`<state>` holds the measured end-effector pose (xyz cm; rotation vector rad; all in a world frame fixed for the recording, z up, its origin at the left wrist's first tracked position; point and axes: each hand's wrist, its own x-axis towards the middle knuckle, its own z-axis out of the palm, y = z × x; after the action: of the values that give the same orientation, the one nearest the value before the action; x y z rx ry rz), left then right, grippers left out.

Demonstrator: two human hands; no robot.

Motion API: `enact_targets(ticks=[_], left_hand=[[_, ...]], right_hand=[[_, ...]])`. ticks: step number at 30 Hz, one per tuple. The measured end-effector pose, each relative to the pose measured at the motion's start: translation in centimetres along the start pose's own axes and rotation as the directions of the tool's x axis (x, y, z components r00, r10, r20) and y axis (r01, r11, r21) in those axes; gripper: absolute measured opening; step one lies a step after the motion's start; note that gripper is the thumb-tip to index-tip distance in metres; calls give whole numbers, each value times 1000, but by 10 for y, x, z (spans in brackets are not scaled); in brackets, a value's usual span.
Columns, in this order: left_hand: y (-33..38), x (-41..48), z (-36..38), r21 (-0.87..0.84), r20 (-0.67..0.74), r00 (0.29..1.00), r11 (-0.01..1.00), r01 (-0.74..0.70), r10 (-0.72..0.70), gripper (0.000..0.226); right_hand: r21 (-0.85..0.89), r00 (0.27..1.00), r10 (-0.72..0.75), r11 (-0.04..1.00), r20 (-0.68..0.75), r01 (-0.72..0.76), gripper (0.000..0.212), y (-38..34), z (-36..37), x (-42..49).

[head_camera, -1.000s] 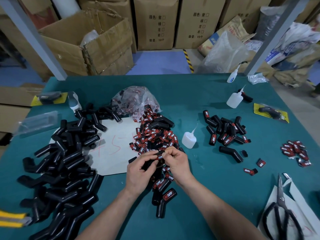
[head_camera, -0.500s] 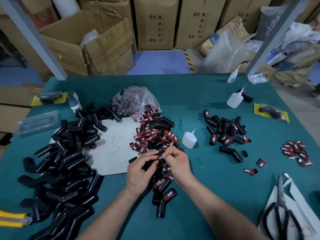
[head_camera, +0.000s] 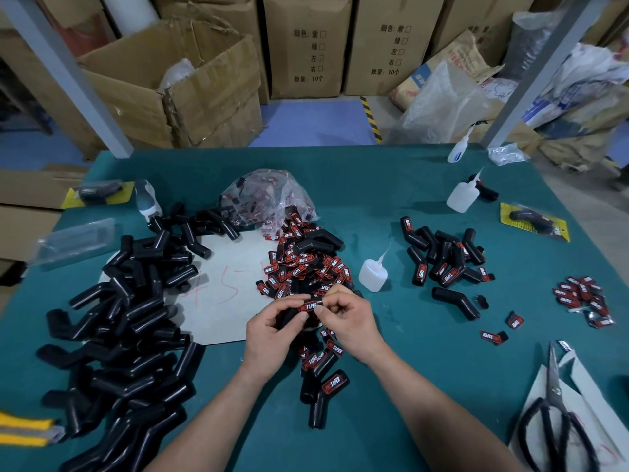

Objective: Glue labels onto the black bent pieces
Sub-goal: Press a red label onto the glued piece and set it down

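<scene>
We stick one on
Our left hand point(head_camera: 269, 338) grips the black bent tube point(head_camera: 288, 315); our right hand point(head_camera: 350, 321) pinches its sideways red label point(head_camera: 308, 306).

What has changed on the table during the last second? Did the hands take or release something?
Almost nothing. The left hand and right hand keep pinching the same black piece with a label on it; their grip shifted only slightly. Nothing was taken or let go. The glue bottle, scissors and label pile stayed in place.
</scene>
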<state>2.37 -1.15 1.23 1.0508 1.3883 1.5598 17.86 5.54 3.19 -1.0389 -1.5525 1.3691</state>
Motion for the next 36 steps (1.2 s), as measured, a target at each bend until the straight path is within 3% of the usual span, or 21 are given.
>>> enact_targets(ticks=[4, 7, 13, 18, 24, 32, 36], left_hand=[[-1, 1, -1, -6, 30, 998, 999, 53, -52, 26], [2, 2, -4, -10, 23, 999, 999, -32, 32, 16], [4, 2, -5, 40, 61, 998, 999, -32, 29, 31], [6, 1, -3, -46, 70, 996, 997, 61, -58, 35], [7, 0, -3, -63, 90, 995, 997, 52, -47, 29], [4, -2, -1, -37, 91, 995, 998, 50, -47, 28], [4, -1, -1, -78, 95, 995, 996, 51, -43, 25]], right_hand=[[-16, 1000, -21, 1000, -14, 21, 19, 2, 3, 0], [44, 999, 28, 999, -28, -27, 11, 3, 5, 1], [-25, 992, 89, 996, 84, -87, 5, 4, 5, 2], [-8, 993, 50, 999, 109, -49, 13, 3, 4, 1], [36, 996, 35, 999, 82, -38, 8, 3, 6, -2], [-7, 998, -33, 999, 60, 34, 4, 3, 7, -3], [-116, 992, -123, 985, 37, 126, 3, 1, 10, -8]])
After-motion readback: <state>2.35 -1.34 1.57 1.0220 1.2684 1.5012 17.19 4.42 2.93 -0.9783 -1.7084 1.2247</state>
